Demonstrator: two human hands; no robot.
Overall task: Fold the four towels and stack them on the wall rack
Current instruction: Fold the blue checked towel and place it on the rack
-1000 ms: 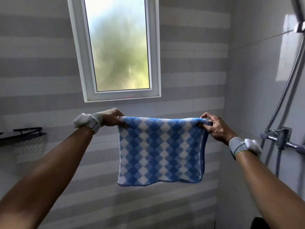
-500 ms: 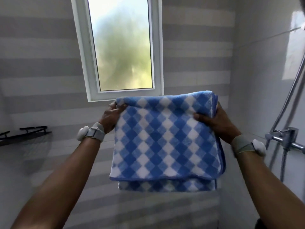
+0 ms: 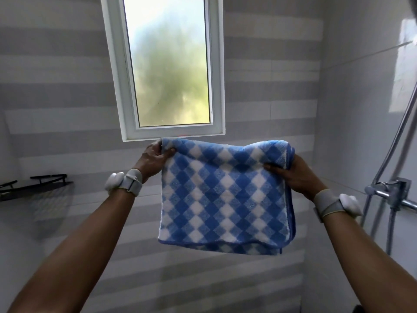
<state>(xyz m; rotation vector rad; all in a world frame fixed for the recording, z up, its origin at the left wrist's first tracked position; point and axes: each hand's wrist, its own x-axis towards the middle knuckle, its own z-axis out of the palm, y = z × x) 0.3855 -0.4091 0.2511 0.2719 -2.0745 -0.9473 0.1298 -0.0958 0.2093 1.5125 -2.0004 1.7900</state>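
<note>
A blue-and-white checked towel point(image 3: 223, 197) hangs folded in the air in front of me, below the window. My left hand point(image 3: 154, 160) pinches its top left corner, thumb on the near side. My right hand point(image 3: 293, 177) grips the top right edge, fingers behind the cloth and thumb in front. A lower layer shows beneath the front flap's bottom hem. The black wall rack point(image 3: 33, 187) is on the left wall, apart from both hands. No other towel is in view.
A white-framed frosted window point(image 3: 167, 68) sits in the striped tiled wall ahead. A chrome shower mixer point(image 3: 393, 194) with its riser pipe point(image 3: 399, 127) juts from the right wall, close to my right wrist.
The towel went from hanging in a single wide sheet to being doubled over toward me. Both hands rose, then came down slightly, and the front flap has settled flat.
</note>
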